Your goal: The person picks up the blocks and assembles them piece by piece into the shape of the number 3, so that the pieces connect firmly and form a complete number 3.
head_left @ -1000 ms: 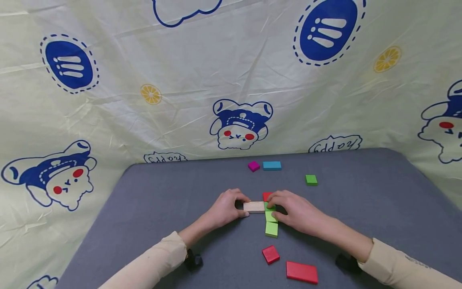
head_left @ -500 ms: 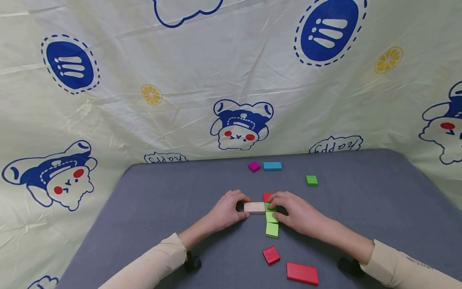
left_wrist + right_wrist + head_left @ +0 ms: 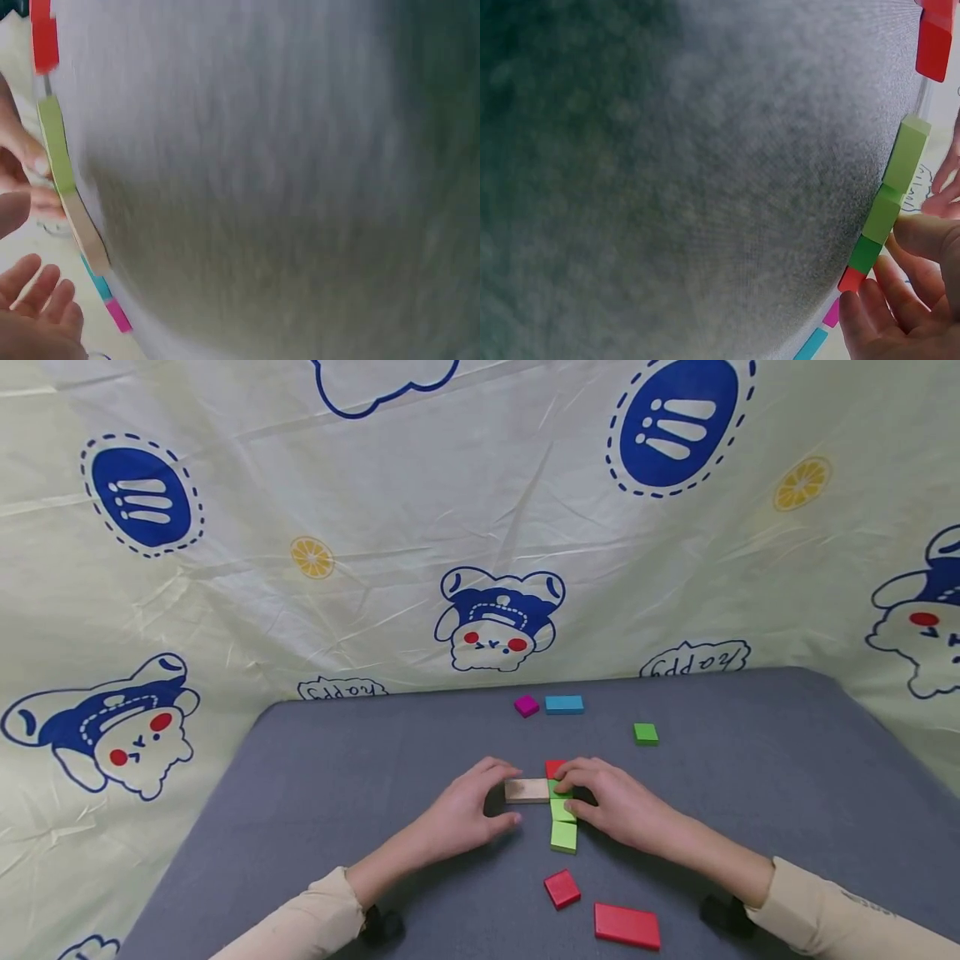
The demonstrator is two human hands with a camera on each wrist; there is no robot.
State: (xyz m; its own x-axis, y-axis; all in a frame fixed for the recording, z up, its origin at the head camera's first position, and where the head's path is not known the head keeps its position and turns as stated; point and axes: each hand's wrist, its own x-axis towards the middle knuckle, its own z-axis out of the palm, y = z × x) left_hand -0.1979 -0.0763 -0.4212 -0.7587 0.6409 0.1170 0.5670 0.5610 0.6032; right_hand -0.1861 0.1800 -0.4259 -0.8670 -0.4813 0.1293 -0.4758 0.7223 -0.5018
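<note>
A pale wooden block (image 3: 527, 791) lies flat on the table, its right end against a short column of small blocks. My left hand (image 3: 457, 810) is spread around the wooden block's left end, thumb and fingers apart from it; in the left wrist view its fingers (image 3: 46, 296) are loosely extended. My right hand (image 3: 622, 802) curls its index finger and thumb at the column, pinching around the dark green block (image 3: 865, 253). The thumb sits by a light green block (image 3: 883, 214). A red block (image 3: 553, 767) tops the column, and another light green block (image 3: 564, 837) ends it nearest me.
Closer to me lie a red square block (image 3: 562, 889) and a red rectangular block (image 3: 627, 926). Toward the back are a magenta block (image 3: 527, 706), a blue block (image 3: 564, 704) and a green block (image 3: 646, 733). A printed curtain (image 3: 375, 627) hangs behind the grey table (image 3: 337, 760).
My left hand has let go of the wooden block and drawn slightly back, its thumb and fingers spreading. My right hand stays at the column, and the blocks keep their places.
</note>
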